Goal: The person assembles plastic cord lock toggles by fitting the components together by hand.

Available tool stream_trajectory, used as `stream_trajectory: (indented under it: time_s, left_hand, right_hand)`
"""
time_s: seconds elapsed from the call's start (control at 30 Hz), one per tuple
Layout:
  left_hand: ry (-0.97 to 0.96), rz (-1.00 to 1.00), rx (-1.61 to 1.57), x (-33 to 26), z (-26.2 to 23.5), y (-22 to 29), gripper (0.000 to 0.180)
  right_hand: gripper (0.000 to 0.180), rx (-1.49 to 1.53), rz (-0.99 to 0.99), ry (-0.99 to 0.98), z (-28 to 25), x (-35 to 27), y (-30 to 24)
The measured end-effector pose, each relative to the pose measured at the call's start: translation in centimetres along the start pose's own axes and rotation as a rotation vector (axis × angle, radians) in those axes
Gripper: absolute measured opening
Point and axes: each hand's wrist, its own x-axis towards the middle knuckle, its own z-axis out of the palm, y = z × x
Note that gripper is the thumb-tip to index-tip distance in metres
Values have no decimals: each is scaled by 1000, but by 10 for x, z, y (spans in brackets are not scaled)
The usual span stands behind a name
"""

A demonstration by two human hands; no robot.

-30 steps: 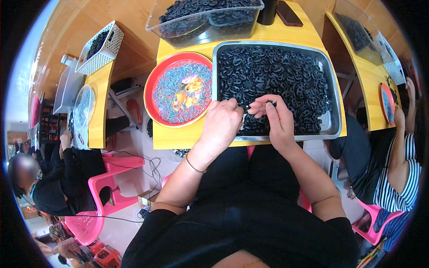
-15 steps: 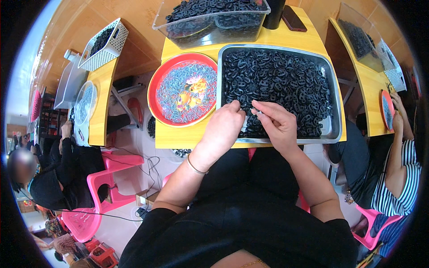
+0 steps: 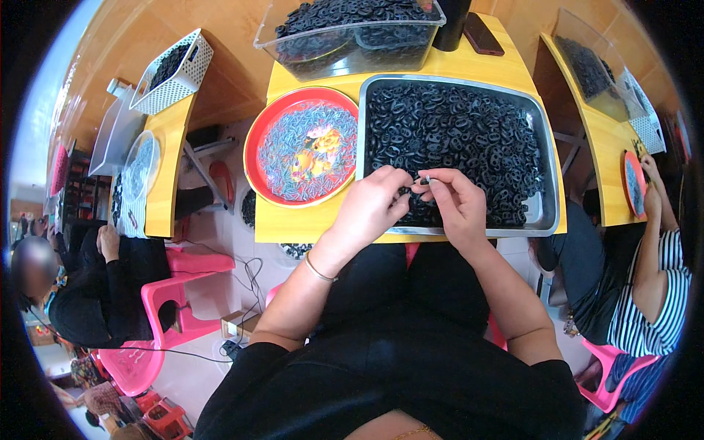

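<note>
Black piece pinched in left grip, small pale piece pinched in right grip, close beside

Left hand mostly hides the dark piece at its fingertips, can't tell shape; pale bit in right hand too small to identify; clear bin, black cylinder cut off up top; left co-worker's head blurred

left forearm and right forearm angled in from near side, converging. left hand back up, fingers curled in a pinch. right hand just right, thumb and index pinched, fingertips near the left's.
</note>
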Motion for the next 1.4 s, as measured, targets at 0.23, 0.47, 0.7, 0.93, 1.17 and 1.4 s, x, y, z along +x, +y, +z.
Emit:
stream_trajectory:
  time_s: [0.23, 0.47, 0.7, 0.93, 1.17, 1.4]
  left_hand:
    - [9, -363, -1258, -5, 3, -8, 19]
    - [11, -471, -1407, -6, 3, -14, 22]
    - [55, -455, -1464, -5, 4, -12, 22]
    - [57, -466, -1453, -5, 4, -12, 22]
    - [74, -431, -1420, -6, 6, -13, 21]
    - [77, -415, -1399, -5, 7, -13, 21]
  right_hand:
    - [14, 25, -11, 23, 2, -2, -1]
    - [14, 49, 11, 65, 0, 0, 4]
    - [16, -87, -65, 11, 0, 3, -1]
    - [16, 10, 81, 24, -1, 0, 2]
    - [16, 16, 80, 34, -1, 1, 1]
    - [15, 19, 86, 12, -2, 2, -1]
